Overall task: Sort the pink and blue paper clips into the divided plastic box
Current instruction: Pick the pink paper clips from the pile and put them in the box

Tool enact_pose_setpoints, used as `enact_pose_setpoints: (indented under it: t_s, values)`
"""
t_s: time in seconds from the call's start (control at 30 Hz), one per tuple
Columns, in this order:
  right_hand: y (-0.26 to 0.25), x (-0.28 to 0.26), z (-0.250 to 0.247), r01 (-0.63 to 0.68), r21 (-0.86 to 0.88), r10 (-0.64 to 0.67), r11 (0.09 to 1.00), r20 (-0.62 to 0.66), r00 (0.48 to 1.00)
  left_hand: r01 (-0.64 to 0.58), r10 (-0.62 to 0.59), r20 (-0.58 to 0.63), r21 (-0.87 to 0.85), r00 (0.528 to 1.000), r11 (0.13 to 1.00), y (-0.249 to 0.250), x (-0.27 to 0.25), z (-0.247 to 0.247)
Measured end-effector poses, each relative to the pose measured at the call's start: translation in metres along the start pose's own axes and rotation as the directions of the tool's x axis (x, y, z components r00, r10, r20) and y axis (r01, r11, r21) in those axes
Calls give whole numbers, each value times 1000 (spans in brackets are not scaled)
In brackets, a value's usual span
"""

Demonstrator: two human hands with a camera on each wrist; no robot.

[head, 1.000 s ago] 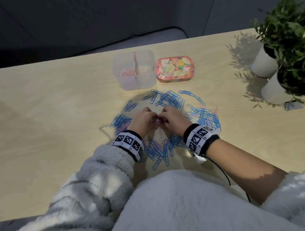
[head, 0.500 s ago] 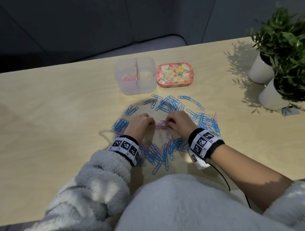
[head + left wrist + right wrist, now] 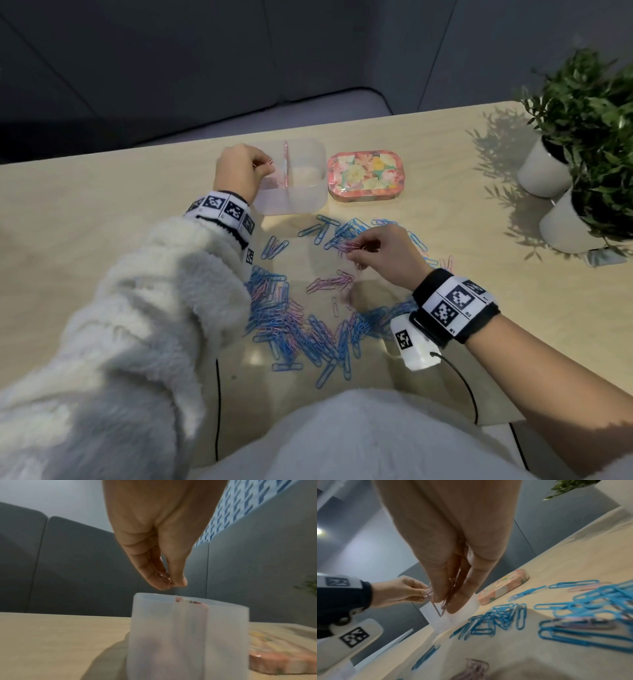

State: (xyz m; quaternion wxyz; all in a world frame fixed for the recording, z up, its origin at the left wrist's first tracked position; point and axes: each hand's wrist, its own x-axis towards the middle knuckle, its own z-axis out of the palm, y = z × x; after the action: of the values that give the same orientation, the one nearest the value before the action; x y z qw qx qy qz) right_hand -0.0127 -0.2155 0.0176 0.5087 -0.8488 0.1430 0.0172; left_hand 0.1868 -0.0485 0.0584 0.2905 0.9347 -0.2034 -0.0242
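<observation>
The clear divided plastic box (image 3: 308,202) stands at the back of the table, a pink divider (image 3: 285,164) splitting it. My left hand (image 3: 239,171) hovers over its left compartment and pinches pink clips (image 3: 164,578) above the rim of the box (image 3: 188,628). My right hand (image 3: 380,253) is raised a little over the middle of the table, pinching a bunch of pink clips (image 3: 349,246), which also show between its fingertips (image 3: 447,600). A small pink pile (image 3: 330,284) lies below it. Blue clips (image 3: 301,329) ring the middle.
A floral tin lid (image 3: 365,176) lies right of the box. Two white plant pots (image 3: 548,171) stand at the far right. A cable (image 3: 459,380) runs from my right wrist over the near edge. My fluffy white sleeve (image 3: 154,308) covers the left foreground.
My left hand has left the middle of the table and moved up to the box with pink clips. My right hand has lifted slightly with its own pink clips. The head view shifted.
</observation>
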Motion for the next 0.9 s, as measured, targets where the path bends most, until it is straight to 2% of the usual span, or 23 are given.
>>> enact_pose_setpoints:
  t_s: [0.13,0.27,0.33,0.43,0.5,0.6,0.7,0.8,0.9]
  values:
    - [-16,14,-5,27,12,-27,1000,-5,1000,-25,2,124,183,992,983,-8,19,13]
    - [-39,42,-6,98,-4,-98,995,-19,995,-69,35,173,196,984,978,-8,14,17]
    - [-55,61,-4,103,50,-102,993,-29,994,-75,68,77,87,995,993,-16,10,13]
    - [-76,93,5,74,141,-68,987,-47,997,3,-24,-140,-146,990,989,-31,-6,1]
    - [-88,113,19,73,143,-64,987,-66,996,27,-75,-204,-227,976,973,-39,-29,-2]
    - [-99,136,39,69,51,-64,996,-87,994,0,-47,-158,-289,986,957,-42,-69,2]
    - [-107,151,50,25,-68,-24,997,5,1000,-89,61,-122,-239,991,967,-51,-99,11]
    - [-113,160,59,-25,-195,35,980,49,998,-44,36,-50,-163,998,986,-59,-113,16]
    - [-118,158,59,-34,-224,51,974,70,996,-36,40,27,-137,999,990,-52,-119,21]
